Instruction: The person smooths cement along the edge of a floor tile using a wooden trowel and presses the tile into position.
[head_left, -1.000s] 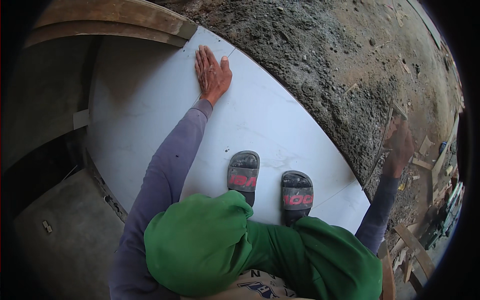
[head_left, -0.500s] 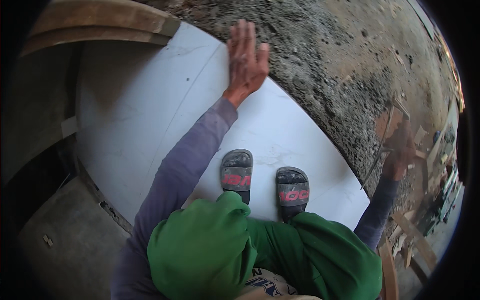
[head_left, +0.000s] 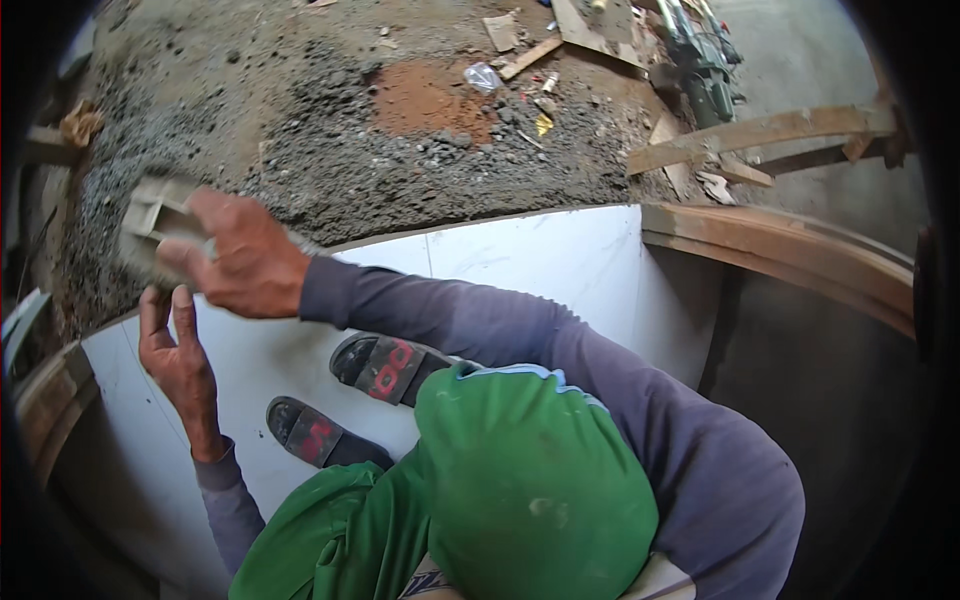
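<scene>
My right hand reaches across to the left, its fingers closed round a flat trowel. The trowel is pale grey, smeared by motion, with a raised bracket on its back. Just below it my left hand points upward, thumb and fingers apart, its tips close to the trowel's lower edge; whether they touch it I cannot tell. Both are over the far left side of white, faintly veined tiles, where my feet in dark slides stand. Rough grey mortar borders the tiles' far edge.
Wooden frame pieces curve along the right and left of the tiles. Beyond the mortar lie a reddish dirt patch, a crumpled clear plastic piece, scrap boards and a green machine. A plank juts in at right.
The view has swung round to the right. My left hand has come off the tile's edge beside the mortar. My right hand has brought the trowel across to near my left hand.
</scene>
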